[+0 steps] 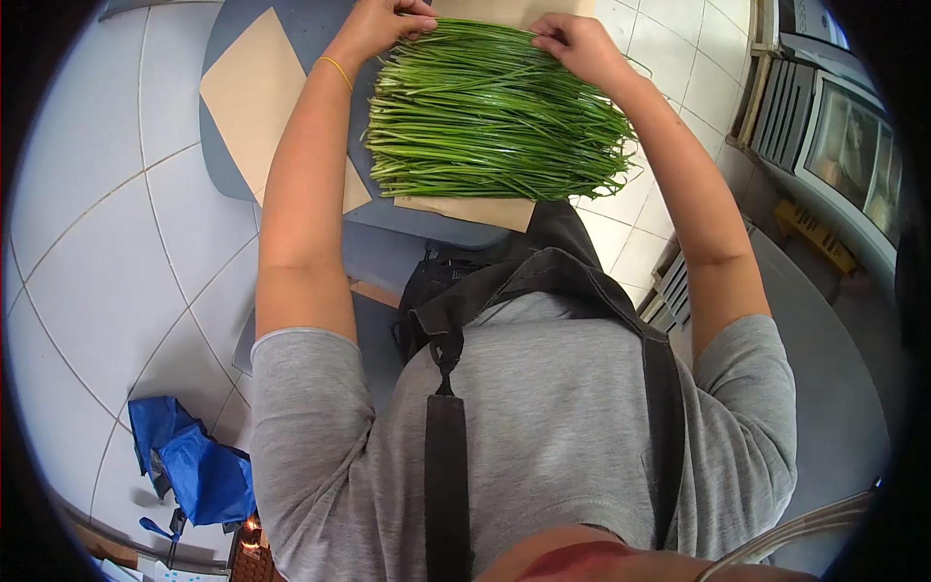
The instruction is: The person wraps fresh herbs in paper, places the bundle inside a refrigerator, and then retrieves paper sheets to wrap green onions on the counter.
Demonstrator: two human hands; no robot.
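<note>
A wide, flat layer of long green chives (495, 116) lies side by side on brown paper (475, 210), with the pale ends to the left. My left hand (383, 27) is at the far left corner of the layer, its thumb and fingers pinched on the pale ends of some chives. At the far right, my right hand (580, 47) has its fingers pinched around the leafy part along the far edge. Both hands are closed, and the exact stems between the fingertips are hard to make out.
The grey table (228, 145) carries another sheet of brown paper (254, 92) at the left. A folded blue umbrella (204, 475) is at the lower left by the tiled floor (87, 242). At the right stands a glass-fronted appliance (844, 145), with a yellow object (815, 236) below it.
</note>
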